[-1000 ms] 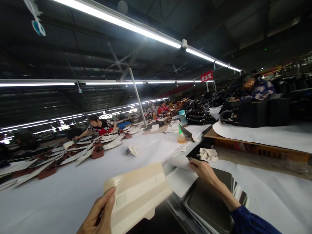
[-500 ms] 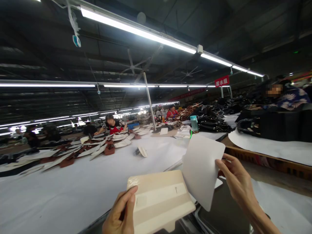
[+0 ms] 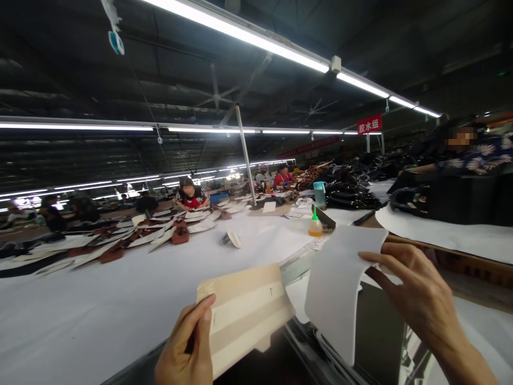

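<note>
At the lower left, my left hand (image 3: 186, 339) pinches the left edge of a cream folded panel (image 3: 248, 313) between thumb and fingers. The panel has lengthwise creases, a small tab below and a small dark mark near its right end. On the right, my right hand (image 3: 417, 294) grips the right edge of a thin white sheet (image 3: 332, 283) with rounded corners. The sheet hangs tilted and slightly bent, apart from the cream panel. Beneath both lie dark pieces (image 3: 379, 326), partly hidden by the sheet and my hand.
A glue bottle (image 3: 315, 224) with a green nozzle stands beyond the sheet, near a teal-lidded bottle (image 3: 319, 195). Overlapping cream and brown pieces (image 3: 160, 235) spread across the white table (image 3: 132, 299). A co-worker (image 3: 192, 195) sits behind them. Black bags (image 3: 452, 203) stand at right.
The white sheet has shifted right and bent, opening a wider gap from the cream panel. The cream panel has moved slightly left and tilted. The green-nozzled glue bottle now shows fully.
</note>
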Demonstrator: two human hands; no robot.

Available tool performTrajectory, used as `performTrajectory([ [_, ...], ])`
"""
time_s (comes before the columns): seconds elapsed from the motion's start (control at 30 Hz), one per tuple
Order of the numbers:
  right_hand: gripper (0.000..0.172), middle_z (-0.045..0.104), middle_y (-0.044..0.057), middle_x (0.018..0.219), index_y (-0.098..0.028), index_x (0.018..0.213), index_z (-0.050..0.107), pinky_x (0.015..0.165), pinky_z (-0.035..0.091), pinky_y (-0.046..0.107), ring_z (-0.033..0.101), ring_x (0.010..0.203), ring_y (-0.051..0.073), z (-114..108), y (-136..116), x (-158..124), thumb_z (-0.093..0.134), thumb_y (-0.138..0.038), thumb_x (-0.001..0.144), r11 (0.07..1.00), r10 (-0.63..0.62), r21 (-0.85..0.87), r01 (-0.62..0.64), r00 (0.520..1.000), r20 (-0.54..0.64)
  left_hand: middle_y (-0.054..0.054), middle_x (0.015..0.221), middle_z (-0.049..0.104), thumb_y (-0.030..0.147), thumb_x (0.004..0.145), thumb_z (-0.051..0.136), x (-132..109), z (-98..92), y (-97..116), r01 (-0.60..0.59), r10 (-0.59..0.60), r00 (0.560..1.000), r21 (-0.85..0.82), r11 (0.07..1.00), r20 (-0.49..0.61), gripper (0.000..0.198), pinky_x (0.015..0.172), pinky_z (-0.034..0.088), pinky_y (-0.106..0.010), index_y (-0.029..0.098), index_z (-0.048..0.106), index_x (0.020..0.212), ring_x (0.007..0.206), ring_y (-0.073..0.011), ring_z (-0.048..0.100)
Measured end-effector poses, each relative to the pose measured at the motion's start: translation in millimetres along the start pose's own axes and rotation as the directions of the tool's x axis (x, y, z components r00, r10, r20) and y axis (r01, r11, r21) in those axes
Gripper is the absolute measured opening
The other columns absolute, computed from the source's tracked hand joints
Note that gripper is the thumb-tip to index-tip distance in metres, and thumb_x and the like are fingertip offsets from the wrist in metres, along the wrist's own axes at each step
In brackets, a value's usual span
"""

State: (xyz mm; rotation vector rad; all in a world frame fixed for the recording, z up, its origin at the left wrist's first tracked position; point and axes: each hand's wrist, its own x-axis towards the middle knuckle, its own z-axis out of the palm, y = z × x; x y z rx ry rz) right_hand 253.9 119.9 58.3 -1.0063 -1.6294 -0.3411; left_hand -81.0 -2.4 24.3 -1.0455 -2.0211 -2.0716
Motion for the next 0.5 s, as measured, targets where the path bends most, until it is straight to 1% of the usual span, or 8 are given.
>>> performTrajectory([
  [0.1, 0.033, 0.061, 0.014, 0.112, -0.028, 0.077, 0.074, 0.095, 0.042, 0.058, 0.055, 0.113, 0.043, -6, 26, 6, 0.061, -0.057, 0.085, 0.998, 0.050, -0.029, -0.048, 0.997, 0.060, 0.004, 0.112, 0.075, 0.057, 0.080, 0.057, 8, -5.0, -14, 0.021, -0.026, 0.997, 0.075, 0.997, 0.070, 0.037, 0.102, 0.047, -0.034, 0.032, 0.079, 0.097, 0.112, -0.0270, 0.066],
  [0.13, 0.038, 0.062, 0.014, 0.116, -0.027, 0.075, 0.073, 0.096, 0.044, 0.056, 0.057, 0.114, 0.041, -7, 38, 8, 0.059, -0.060, 0.085, 0.998, 0.066, -0.016, -0.065, 0.990, 0.124, 0.004, 0.114, 0.075, 0.058, 0.079, 0.057, 11, -6.2, -18, 0.027, -0.035, 0.996, 0.092, 0.995, 0.087, 0.038, 0.102, 0.047, -0.036, 0.033, 0.079, 0.097, 0.113, -0.0284, 0.065],
  [0.17, 0.041, 0.065, 0.012, 0.115, -0.026, 0.074, 0.072, 0.092, 0.049, 0.053, 0.062, 0.109, 0.037, -7, 49, 8, 0.058, -0.063, 0.086, 0.996, 0.083, 0.002, -0.086, 0.974, 0.211, 0.005, 0.115, 0.075, 0.059, 0.079, 0.058, 13, -6.8, -21, 0.035, -0.044, 0.995, 0.103, 0.994, 0.095, 0.038, 0.102, 0.047, -0.037, 0.034, 0.079, 0.098, 0.114, -0.0295, 0.065],
  [0.2, 0.043, 0.069, 0.011, 0.109, -0.024, 0.078, 0.072, 0.084, 0.053, 0.048, 0.067, 0.098, 0.032, -7, 60, 8, 0.057, -0.064, 0.087, 0.994, 0.101, 0.018, -0.112, 0.944, 0.313, 0.005, 0.116, 0.075, 0.060, 0.078, 0.058, 14, -6.9, -23, 0.041, -0.051, 0.994, 0.108, 0.993, 0.093, 0.038, 0.102, 0.047, -0.038, 0.035, 0.079, 0.098, 0.115, -0.0301, 0.065],
  [0.27, 0.043, 0.073, 0.006, 0.093, -0.021, 0.098, 0.072, 0.069, 0.057, 0.039, 0.070, 0.074, 0.021, -1, 81, 4, 0.058, -0.061, 0.092, 0.984, 0.143, 0.023, -0.177, 0.859, 0.491, 0.006, 0.115, 0.075, 0.059, 0.078, 0.057, 12, -5.6, -21, 0.028, -0.036, 0.996, 0.100, 0.995, 0.082, 0.037, 0.102, 0.047, -0.038, 0.035, 0.079, 0.097, 0.116, -0.0299, 0.064],
  [0.33, 0.041, 0.072, 0.002, 0.085, -0.017, 0.116, 0.066, 0.066, 0.057, 0.035, 0.069, 0.067, 0.017, 10, 95, -2, 0.060, -0.053, 0.097, 0.974, 0.184, -0.004, -0.226, 0.783, 0.594, 0.005, 0.112, 0.076, 0.058, 0.081, 0.055, 7, -2.8, -11, 0.008, -0.012, 0.999, 0.099, 0.995, 0.040, 0.037, 0.102, 0.046, -0.036, 0.033, 0.078, 0.095, 0.117, -0.0283, 0.064],
  [0.4, 0.034, 0.071, 0.001, 0.084, -0.016, 0.116, 0.066, 0.070, 0.058, 0.036, 0.069, 0.071, 0.017, 23, 101, -7, 0.064, -0.045, 0.098, 0.967, 0.212, -0.033, -0.251, 0.733, 0.647, 0.004, 0.111, 0.075, 0.056, 0.085, 0.051, 0, 0.0, 0, -0.012, 0.013, 1.000, 0.111, 0.994, -0.007, 0.037, 0.102, 0.045, -0.033, 0.031, 0.076, 0.095, 0.118, -0.0264, 0.063],
  [0.5, 0.024, 0.071, 0.000, 0.084, -0.016, 0.098, 0.070, 0.074, 0.057, 0.037, 0.069, 0.075, 0.018, 37, 95, -9, 0.068, -0.040, 0.096, 0.964, 0.200, -0.010, -0.267, 0.694, 0.691, 0.003, 0.112, 0.074, 0.054, 0.089, 0.047, -6, 2.3, 11, -0.031, 0.034, 0.999, 0.119, 0.992, -0.020, 0.037, 0.097, 0.044, -0.032, 0.030, 0.074, 0.097, 0.116, -0.0250, 0.062],
])
